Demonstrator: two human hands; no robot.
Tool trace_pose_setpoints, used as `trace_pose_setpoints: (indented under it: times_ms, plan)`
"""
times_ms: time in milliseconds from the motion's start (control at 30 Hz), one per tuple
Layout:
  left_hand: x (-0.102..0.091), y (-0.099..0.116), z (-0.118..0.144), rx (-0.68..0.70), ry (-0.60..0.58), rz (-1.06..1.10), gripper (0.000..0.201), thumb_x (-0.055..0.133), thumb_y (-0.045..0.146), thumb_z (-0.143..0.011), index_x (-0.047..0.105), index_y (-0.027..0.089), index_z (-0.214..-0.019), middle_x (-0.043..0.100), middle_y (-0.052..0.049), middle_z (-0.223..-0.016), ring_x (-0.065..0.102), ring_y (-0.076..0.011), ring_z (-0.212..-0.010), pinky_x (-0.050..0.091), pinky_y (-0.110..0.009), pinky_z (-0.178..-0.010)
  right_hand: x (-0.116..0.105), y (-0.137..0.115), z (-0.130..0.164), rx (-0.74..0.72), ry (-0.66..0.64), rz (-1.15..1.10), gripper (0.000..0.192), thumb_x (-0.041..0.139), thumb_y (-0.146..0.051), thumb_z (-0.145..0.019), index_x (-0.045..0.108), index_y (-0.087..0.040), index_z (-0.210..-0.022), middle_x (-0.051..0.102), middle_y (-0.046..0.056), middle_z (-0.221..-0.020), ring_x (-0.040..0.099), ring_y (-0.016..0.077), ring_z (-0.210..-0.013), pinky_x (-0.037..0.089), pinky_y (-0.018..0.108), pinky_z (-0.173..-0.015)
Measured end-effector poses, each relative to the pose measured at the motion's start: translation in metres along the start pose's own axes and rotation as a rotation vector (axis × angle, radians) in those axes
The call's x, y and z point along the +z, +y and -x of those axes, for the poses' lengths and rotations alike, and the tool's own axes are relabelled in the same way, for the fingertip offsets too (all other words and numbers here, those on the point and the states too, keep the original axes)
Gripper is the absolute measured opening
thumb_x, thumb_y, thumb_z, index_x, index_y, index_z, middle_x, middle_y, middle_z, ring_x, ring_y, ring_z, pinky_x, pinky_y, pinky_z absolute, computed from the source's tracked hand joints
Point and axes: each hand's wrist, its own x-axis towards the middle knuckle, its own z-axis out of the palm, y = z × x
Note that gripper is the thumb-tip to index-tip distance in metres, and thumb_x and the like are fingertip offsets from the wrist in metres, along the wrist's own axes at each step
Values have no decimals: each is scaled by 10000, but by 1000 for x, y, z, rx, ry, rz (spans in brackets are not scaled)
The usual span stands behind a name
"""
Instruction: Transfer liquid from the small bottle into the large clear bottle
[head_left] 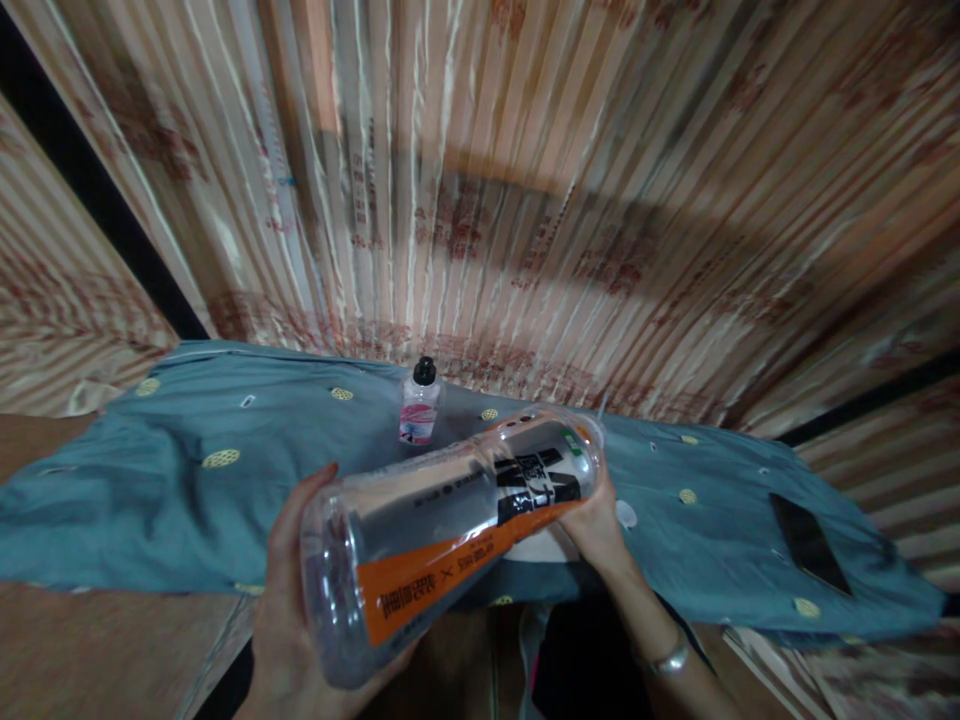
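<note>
Our left hand (289,610) cups the base of a clear plastic bottle (442,530) with an orange-and-black label, fingers wrapped round it. Our right hand (596,525) grips the far cap end. The bottle lies tilted, held in the air over the teal cloth (187,500). We judge it a holding or turning step. Beyond it stand a small black-capped bottle (419,405) and a dark phone (808,545).

Left hand (289,610) cut off at bottom edge; bottle (450,530) label print blurred (unreadable); right hand (600,525) mostly hidden behind bottle.
</note>
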Motion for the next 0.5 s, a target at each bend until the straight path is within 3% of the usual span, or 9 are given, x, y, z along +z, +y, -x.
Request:
trace_pose_setpoints:
  times_ms: [167, 233, 333, 400, 500]
  plan:
    - [-7, -6, -4, 45, -19, -50, 946, 948, 314, -522, 622, 433, -1401, 760, -7, -1040, 740, -302, -723, 692, -471, -532, 0, -2, -1, 11, 9, -8, 927, 952, -375, -592, 554, -215, -1414, 773, 114, -1274, 753, 327, -1166, 604, 480, -1061]
    - [-13, -11, -9, 139, -23, -156, 908, 934, 368, -546, 626, 449, -1396, 738, -26, -1176, 759, -370, -929, 715, -522, -640, -1, -1, -1, 10, 11, -2, 922, 950, -375, -593, 556, -210, -1411, 773, 117, -1270, 753, 327, -1164, 604, 479, -1059]
    - [-17, -15, -12, 246, -31, -282, 904, 897, 457, -576, 596, 501, -1427, 625, -15, -1433, 649, -453, -1271, 708, -587, -829, 0, 0, 0, -1, 20, 13, 928, 951, -392, -592, 558, -214, -1414, 775, 111, -1259, 754, 327, -1153, 605, 483, -1057]
    - [-14, -12, -10, 236, -49, -267, 936, 889, 491, -612, 543, 514, -1481, 675, -13, -1346, 717, -402, -1147, 711, -572, -827, 0, 0, -1, -6, 21, 15, 942, 957, -402, -588, 557, -217, -1420, 775, 109, -1259, 752, 327, -1158, 602, 485, -1064]
    - [-4, -2, -3, 117, -48, -96, 912, 915, 420, -638, 555, 483, -1474, 765, 14, -1036, 746, -273, -713, 706, -461, -591, 0, 0, -1, -8, 17, 8, 942, 959, -400, -589, 558, -217, -1422, 773, 113, -1277, 749, 328, -1175, 603, 483, -1065]
